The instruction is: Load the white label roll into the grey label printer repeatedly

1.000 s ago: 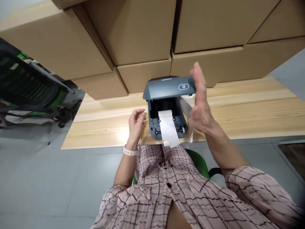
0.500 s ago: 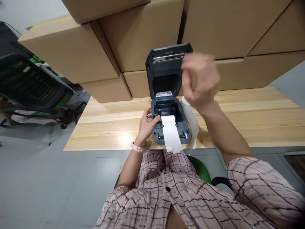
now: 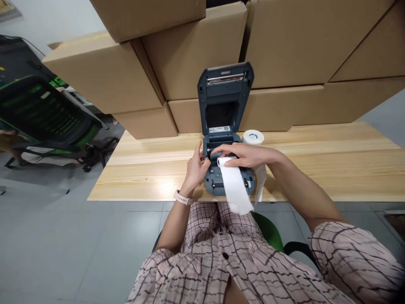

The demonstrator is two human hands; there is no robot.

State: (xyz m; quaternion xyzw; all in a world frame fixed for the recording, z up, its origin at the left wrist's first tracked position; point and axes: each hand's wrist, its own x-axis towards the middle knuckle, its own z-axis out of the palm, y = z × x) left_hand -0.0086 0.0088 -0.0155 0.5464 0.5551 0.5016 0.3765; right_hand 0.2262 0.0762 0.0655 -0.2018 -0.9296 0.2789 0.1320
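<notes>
A dark grey label printer (image 3: 210, 179) stands on the table with its lid (image 3: 226, 93) raised. My left hand (image 3: 195, 169) grips the printer's left side wall, thumb on the upper edge and index finger lifted. Across the printer's bay reaches my right hand (image 3: 247, 155), closed on a small white paper roll (image 3: 220, 162) with the thumb in front and fingers over it. The roll's loose strip (image 3: 236, 190) hangs forward past the printer's front edge. Part of the roll is hidden under the right fingers.
A larger white paper roll (image 3: 253, 137) stands right of the printer, its tail (image 3: 260, 181) trailing to the table's front edge. Cardboard boxes (image 3: 284, 46) are stacked behind the wooden table (image 3: 332, 169). An office chair (image 3: 41, 114) stands to the left.
My right hand has come down from beside the raised lid onto the small paper roll. The strip has shifted right and forward. My left index finger has lifted.
</notes>
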